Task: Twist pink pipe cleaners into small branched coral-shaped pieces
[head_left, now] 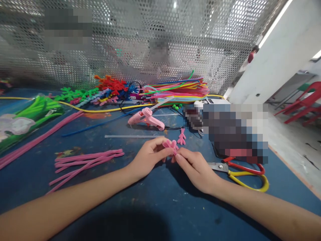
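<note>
Workbench (155, 207) painted blue, scuffed and paint-flecked, fills the frame beneath a perforated metal screen (150, 33), with a heap of multicoloured pipe cleaners (180, 89) stacked against that screen and a fan of loose pink pipe cleaners (85, 160) lying well to the left of the hands. A pink glue gun (146, 118) rests on its side just beyond the hands, a small light glowing on its body and its cord trailing off; judged from that glow it is probably hot, so a wrist drifting forward could brush the nozzle, and a drip could foul the table. Red-and-yellow scissors (240, 170) lie just beside the right hand (198, 169), blades pointing toward it, where a careless sweep of the forearm could catch them. A clear glue stick (130, 136) lies near the left hand (147, 157). Both hands meet at centre, thumbs and fingertips pinched together on a small pink pipe-cleaner flower (170, 144), held just above the table between them. The loops look soft and lightly twisted; too hard a squeeze could flatten them or let the twist spring loose. A second, smaller pink piece (182, 136) sits just behind, near enough to be knocked.
</note>
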A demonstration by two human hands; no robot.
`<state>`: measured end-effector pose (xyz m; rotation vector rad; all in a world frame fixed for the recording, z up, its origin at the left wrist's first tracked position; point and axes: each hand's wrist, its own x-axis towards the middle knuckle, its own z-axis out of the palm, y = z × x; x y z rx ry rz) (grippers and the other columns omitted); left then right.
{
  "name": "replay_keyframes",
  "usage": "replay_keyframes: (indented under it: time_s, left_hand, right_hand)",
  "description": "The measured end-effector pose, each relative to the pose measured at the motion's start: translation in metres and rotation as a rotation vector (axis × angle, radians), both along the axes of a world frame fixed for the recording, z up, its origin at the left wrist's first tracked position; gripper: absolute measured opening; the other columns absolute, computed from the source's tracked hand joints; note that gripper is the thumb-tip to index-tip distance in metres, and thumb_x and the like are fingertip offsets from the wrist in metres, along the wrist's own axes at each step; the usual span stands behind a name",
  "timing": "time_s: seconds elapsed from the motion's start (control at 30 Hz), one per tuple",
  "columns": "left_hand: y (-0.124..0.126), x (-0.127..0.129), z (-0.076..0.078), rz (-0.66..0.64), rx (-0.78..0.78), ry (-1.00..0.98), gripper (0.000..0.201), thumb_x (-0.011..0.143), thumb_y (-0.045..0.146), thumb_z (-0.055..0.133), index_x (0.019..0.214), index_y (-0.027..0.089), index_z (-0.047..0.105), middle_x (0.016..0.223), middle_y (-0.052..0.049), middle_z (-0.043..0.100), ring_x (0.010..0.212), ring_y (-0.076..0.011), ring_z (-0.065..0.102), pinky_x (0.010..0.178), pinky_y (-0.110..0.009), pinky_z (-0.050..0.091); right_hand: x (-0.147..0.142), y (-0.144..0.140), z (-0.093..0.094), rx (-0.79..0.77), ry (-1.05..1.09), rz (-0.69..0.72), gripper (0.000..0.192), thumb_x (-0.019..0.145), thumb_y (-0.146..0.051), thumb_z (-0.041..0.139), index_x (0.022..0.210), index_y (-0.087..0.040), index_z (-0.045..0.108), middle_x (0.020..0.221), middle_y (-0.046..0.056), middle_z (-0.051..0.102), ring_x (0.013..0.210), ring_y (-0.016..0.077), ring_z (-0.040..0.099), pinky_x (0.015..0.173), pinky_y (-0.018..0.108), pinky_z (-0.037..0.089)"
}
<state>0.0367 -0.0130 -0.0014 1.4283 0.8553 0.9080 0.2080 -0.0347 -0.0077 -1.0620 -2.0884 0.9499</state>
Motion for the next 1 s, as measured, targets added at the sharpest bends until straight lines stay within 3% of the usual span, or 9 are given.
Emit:
replay_keyframes:
  time_s: [0.17,0.37,0.53,0.8,0.9,1.0]
  left_hand:
    - [0.004,-0.003,-0.003,0.030,-0.107,-0.126,0.020,0.076,0.032,0.061,0.071,0.013,0.056,0.064,0.002,0.055,0.057,-0.0082,0.051,0.058,-0.022,0.041]
    - [0.007,-0.003,-0.006,-0.022,-0.278,-0.249,0.017,0.075,0.027,0.064,0.075,0.012,0.058,0.067,-0.001,0.062,0.062,-0.0100,0.059,0.060,-0.021,0.046]
    - [0.008,-0.004,-0.006,-0.080,-0.306,-0.201,0.017,0.074,0.027,0.066,0.071,0.013,0.056,0.061,0.000,0.064,0.056,-0.0106,0.060,0.056,-0.021,0.046]
    - [0.010,-0.006,0.001,-0.181,-0.341,0.020,0.019,0.074,0.029,0.064,0.068,0.012,0.056,0.058,-0.001,0.063,0.052,-0.0103,0.058,0.055,-0.022,0.045]
    - [0.009,-0.006,0.002,-0.160,-0.307,0.037,0.019,0.075,0.028,0.062,0.068,0.013,0.054,0.058,0.000,0.062,0.053,-0.0094,0.056,0.056,-0.021,0.044]
    - [0.008,-0.005,0.002,-0.149,-0.293,0.048,0.019,0.075,0.028,0.062,0.067,0.014,0.052,0.058,0.001,0.061,0.054,-0.0087,0.055,0.056,-0.021,0.044]
  right_hand:
    - [0.001,-0.001,0.002,0.021,0.036,0.022,0.031,0.093,-0.026,0.031,0.069,-0.018,0.048,0.060,-0.003,0.048,0.056,0.0086,0.044,0.057,0.020,0.035]
    - [0.008,0.003,0.001,0.237,0.088,-0.088,0.014,0.086,-0.019,0.048,0.080,-0.018,0.061,0.070,-0.001,0.060,0.064,0.0091,0.052,0.059,0.020,0.040]
    - [0.013,0.009,0.003,0.398,0.151,-0.199,0.008,0.080,-0.017,0.058,0.077,-0.020,0.065,0.068,-0.002,0.064,0.063,0.0095,0.055,0.060,0.022,0.042]
    - [0.019,0.017,0.007,0.447,0.053,-0.248,0.004,0.080,-0.023,0.060,0.078,-0.021,0.063,0.071,-0.001,0.065,0.066,0.0133,0.057,0.062,0.026,0.044]
    - [0.033,0.034,0.011,0.539,-0.168,-0.308,0.020,0.082,-0.032,0.055,0.097,-0.020,0.057,0.091,0.005,0.064,0.082,0.0192,0.057,0.072,0.033,0.044]
    - [0.053,0.059,0.011,0.606,-0.300,-0.459,0.041,0.083,-0.040,0.050,0.117,-0.018,0.045,0.113,0.012,0.058,0.107,0.0277,0.050,0.087,0.044,0.038]
